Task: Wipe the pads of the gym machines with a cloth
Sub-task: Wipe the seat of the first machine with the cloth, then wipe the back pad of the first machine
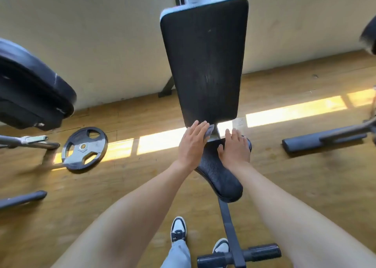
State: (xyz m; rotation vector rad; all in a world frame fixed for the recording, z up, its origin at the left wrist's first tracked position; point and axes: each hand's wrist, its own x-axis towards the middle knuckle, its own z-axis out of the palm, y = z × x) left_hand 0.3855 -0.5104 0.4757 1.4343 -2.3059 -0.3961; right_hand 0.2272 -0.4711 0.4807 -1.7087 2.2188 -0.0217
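At the bottom centre of the frame two shoes [178, 230] stand on the wooden floor [305, 176] beside the bench frame [230, 227]. Above them, in the middle, the right hand [235, 150] lies flat with straight fingers on the far end of the seat pad [218, 176]. Just left of it, the left hand [193, 143] presses a grey cloth [209, 132] with flat fingers at the lower edge of the back pad [205, 64], which rises toward the upper centre. A weight plate [84, 148] lies at the middle left.

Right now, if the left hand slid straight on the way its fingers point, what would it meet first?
Probably the back pad: the left hand, cloth beneath its fingertips, already lies at that pad's lower edge.
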